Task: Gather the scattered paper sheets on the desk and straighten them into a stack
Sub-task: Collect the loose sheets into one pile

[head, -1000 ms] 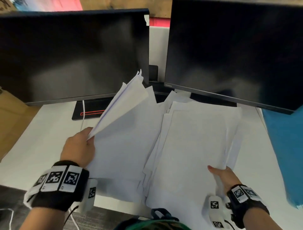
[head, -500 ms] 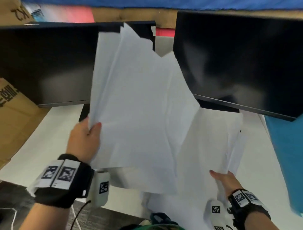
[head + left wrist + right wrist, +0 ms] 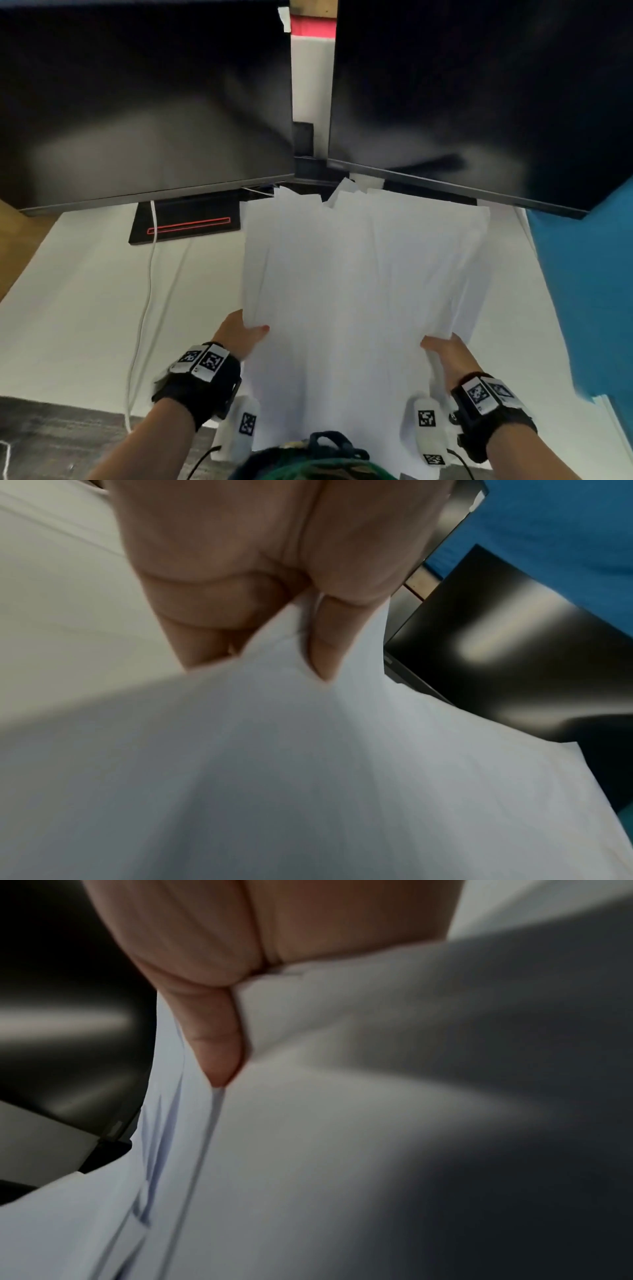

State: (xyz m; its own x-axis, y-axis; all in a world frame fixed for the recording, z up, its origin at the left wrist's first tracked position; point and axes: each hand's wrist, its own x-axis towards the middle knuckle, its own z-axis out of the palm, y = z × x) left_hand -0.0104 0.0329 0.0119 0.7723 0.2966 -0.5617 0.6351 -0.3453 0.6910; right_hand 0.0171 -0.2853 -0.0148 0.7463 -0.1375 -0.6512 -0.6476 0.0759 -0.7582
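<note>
Sheets (image 3: 359, 291) are gathered into one pile between my hands, above the counter (image 3: 85, 308) before the monitors; my left hand (image 3: 239, 334) pinches the left edge, my right hand (image 3: 448, 356) the right; squaring is left, I judge; far corners jut unevenly, edges seemingly fanned on the right.

The sheets (image 3: 363, 287) are plain white paper, gathered into one loose pile spanning from the left hand (image 3: 239, 334) to the right hand (image 3: 448, 353). The left hand pinches the pile's left edge, thumb on top; the right hand grips its right edge. Beyond the hands the far ends are uneven, with several corners poking out at different angles. By the right hand, separate sheet edges fan apart in layers (image 3: 164, 1150). The top sheet bows slightly between the hands.
</note>
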